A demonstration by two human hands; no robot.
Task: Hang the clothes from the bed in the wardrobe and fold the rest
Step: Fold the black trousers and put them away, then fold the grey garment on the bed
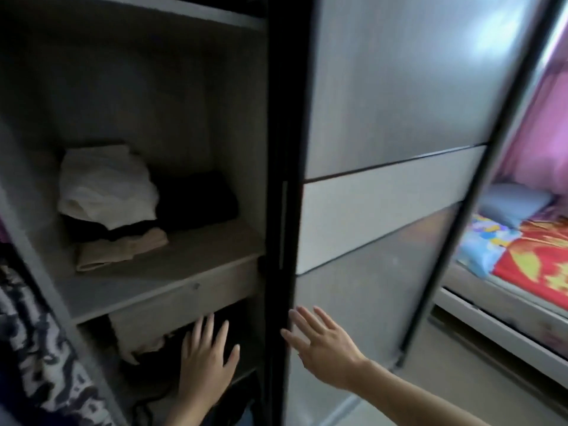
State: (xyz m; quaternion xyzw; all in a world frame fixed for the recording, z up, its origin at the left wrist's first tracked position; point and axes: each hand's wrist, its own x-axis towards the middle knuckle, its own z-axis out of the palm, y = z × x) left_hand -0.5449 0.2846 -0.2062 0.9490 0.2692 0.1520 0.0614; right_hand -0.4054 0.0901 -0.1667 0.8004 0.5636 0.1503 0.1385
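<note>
Straight ahead, the wardrobe (233, 87) fills the left half of the frame. Its sliding door (384, 118) stands in the middle, leaving the shelves open to view. The 2 hands are low in the frame, and neither holds anything.

The left hand (206, 355), at bottom centre, has its fingers straight and spread wide in front of the lower compartment. Dark clothes (147, 373) lie bunched there; whether the hand touches them cannot be told. The right hand (321, 342), just to its right, is flat with fingers straight and slightly apart. Its fingertips are at the door's dark edge frame (285, 149) (the blur leaves actual contact unsure).

On the shelf (190, 265), middle left, sit folded pieces:
- a white garment (104, 186) on top of a dark one (89, 229)
- a beige garment (123, 250) below them at the front
- a black stack (196, 198) just beside the white one, on its right

Under the shelf is a drawer (184, 302), and a pale cloth (138, 342) hangs out beneath it. A black-and-white patterned garment (37, 348) shows at the lower left edge.

At the right edge of the frame lies the bed (491, 305), with a bright red, blue and yellow sheet (538, 259) and a blue pillow (516, 201). A pink curtain (541, 118) hangs above it.
</note>
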